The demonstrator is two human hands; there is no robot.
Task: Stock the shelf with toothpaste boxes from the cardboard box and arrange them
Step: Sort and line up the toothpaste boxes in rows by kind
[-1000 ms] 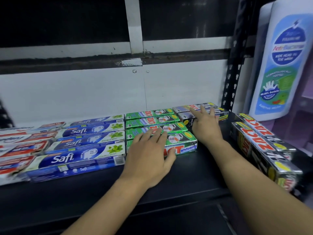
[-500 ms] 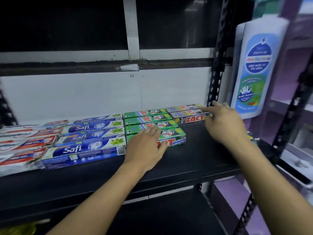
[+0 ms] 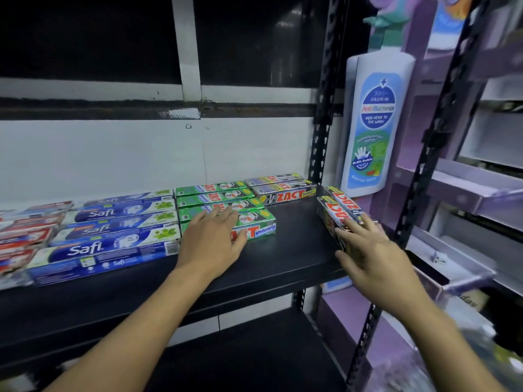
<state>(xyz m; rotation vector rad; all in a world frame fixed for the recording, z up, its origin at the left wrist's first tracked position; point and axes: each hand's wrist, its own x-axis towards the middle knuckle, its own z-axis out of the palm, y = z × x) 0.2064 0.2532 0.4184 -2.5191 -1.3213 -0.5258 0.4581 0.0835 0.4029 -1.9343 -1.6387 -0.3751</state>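
Four green ZACT boxes (image 3: 215, 193) lie flat on the black shelf (image 3: 283, 250), one behind the other, each with its long axis running left to right along the shelf's front edge. Your left grip (image 3: 210, 241) rests on the front green box (image 3: 260, 226), released, with fingers straight and flat on its top. Two silver ZACT boxes (image 3: 285, 192) lie behind and to the right of the green row, also lengthwise left to right. Two black ZACT boxes (image 3: 336, 207) lie side by side at the shelf's right edge, turned the other way: their long axis runs front to back, with the near ends pointing towards you. Your right grip (image 3: 373, 258) covers those near ends, fingers over the top and thumb at the left side. It is blurred, so I cannot tell whether it clasps them. Four blue Safi boxes (image 3: 113, 222) lie left of the green row, lengthwise left to right. One white wash bottle (image 3: 373, 128) stands beyond the shelf's right post.
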